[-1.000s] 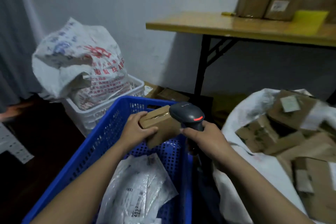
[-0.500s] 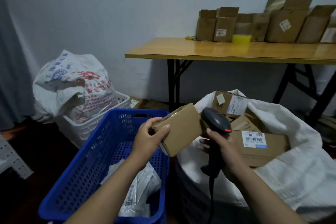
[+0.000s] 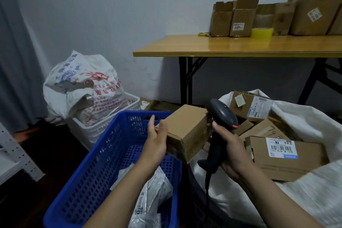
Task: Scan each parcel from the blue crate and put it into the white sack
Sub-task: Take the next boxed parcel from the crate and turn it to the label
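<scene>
- Where is the parcel?
- The brown box (image 3: 187,128) is up in the air. It is over the far right corner of the blue crate (image 3: 111,153), just beside the white sack (image 3: 305,190).
- Who holds it?
- The left hand (image 3: 157,144) does. Its thumb presses on the near left side of the box. One finger sticks up straight. The other fingers are hidden behind the box.
- And the other hand?
- The right hand (image 3: 231,153) wraps its fingers round the handle of the black scanner (image 3: 222,115). The scanner's head is just beside the right side of the box. A small red light shows on it.
- What is in the crate?
- Grey plastic bags (image 3: 153,190) lie by its near right corner.
- And in the sack?
- Brown boxes. A labelled box (image 3: 285,155) with a barcode lies near the sack's front edge.
- What else?
- A white basket (image 3: 103,128) stands behind the crate, with a printed bag (image 3: 83,87) in it. A table (image 3: 222,44) stands by the wall. A yellow tape roll (image 3: 261,33) sits near its back edge.
</scene>
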